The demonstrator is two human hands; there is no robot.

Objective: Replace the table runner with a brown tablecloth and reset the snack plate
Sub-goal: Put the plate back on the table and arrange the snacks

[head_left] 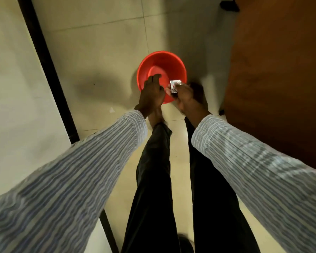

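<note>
A red plastic basin point(173, 61) stands on the tiled floor in front of my feet. My left hand point(151, 92) reaches over its near left side, fingers stretched out straight, holding nothing that I can see. My right hand point(184, 96) hovers over the basin's near right rim and pinches a small silvery snack wrapper point(175, 86) with red print. The inside of the basin looks empty where it shows. No tablecloth, runner or plate is in view.
A brown wooden surface point(281, 70) fills the right side. A black frame strip point(49, 70) with a pale panel point(13, 88) runs along the left. My legs in dark trousers point(153, 170) stand on the beige floor tiles point(102, 52).
</note>
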